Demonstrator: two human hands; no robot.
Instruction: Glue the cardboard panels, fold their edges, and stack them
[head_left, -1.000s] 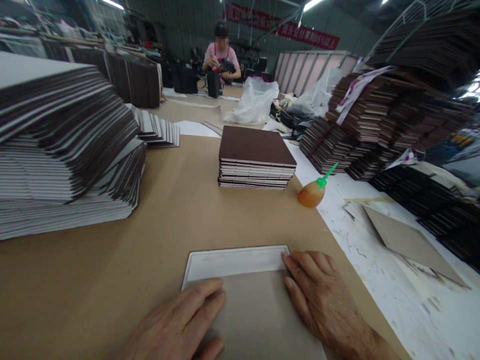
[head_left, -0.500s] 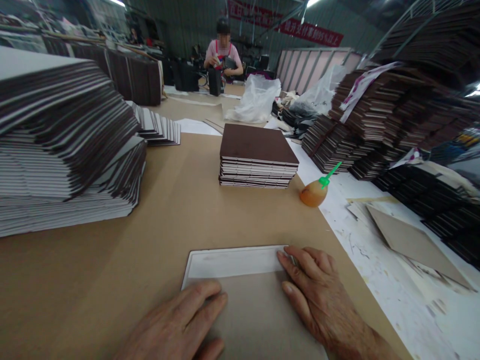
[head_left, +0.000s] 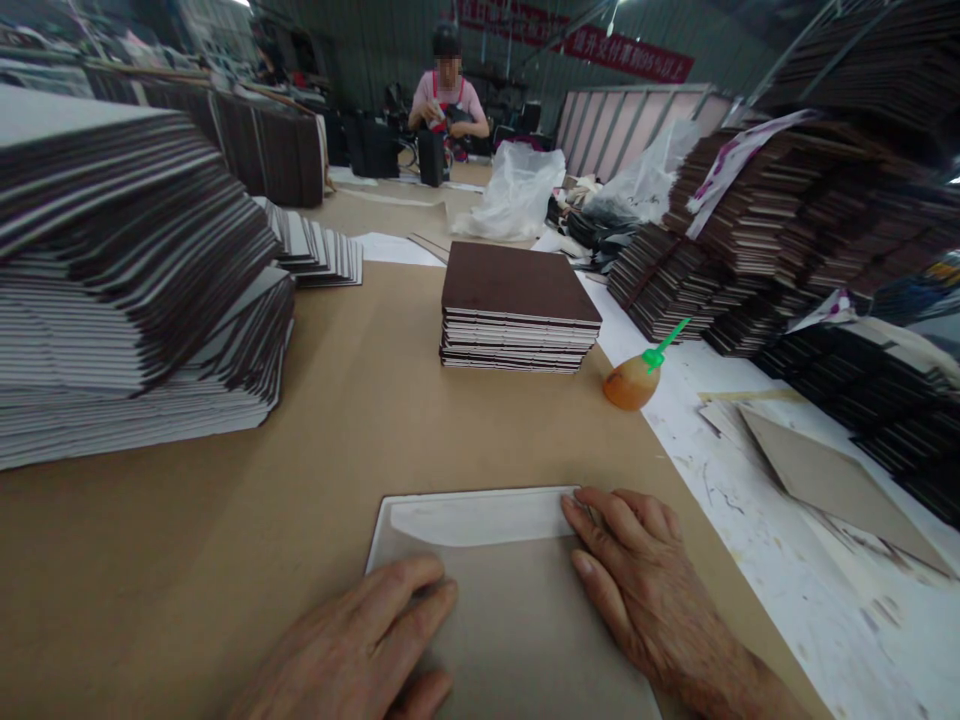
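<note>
A grey-beige flat panel (head_left: pixel 517 620) lies before me, with a white strip (head_left: pixel 480 525) along its far edge. The strip's left end curves and looks a little raised from the panel. My left hand (head_left: pixel 367 635) rests on the panel's left side, fingers stretched out and thumb apart. At the far right corner, my right hand (head_left: pixel 637 570) lays its fingertips on the strip's end, its thumb on the panel. The panel's near part runs out of view.
Beyond the panel stands a neat stack of dark brown boards (head_left: pixel 521 300), with an orange bottle with a green nozzle (head_left: pixel 634 380) beside it. Tall board piles (head_left: pixel 142 300) rise at left, and more brown bundles (head_left: pixel 757 220) at right. A co-worker (head_left: pixel 448 100) is at the far end.
The strip's left end has come away from the panel's left corner and now curves. Both hands keep nearly the same place; the view has shifted slightly.
</note>
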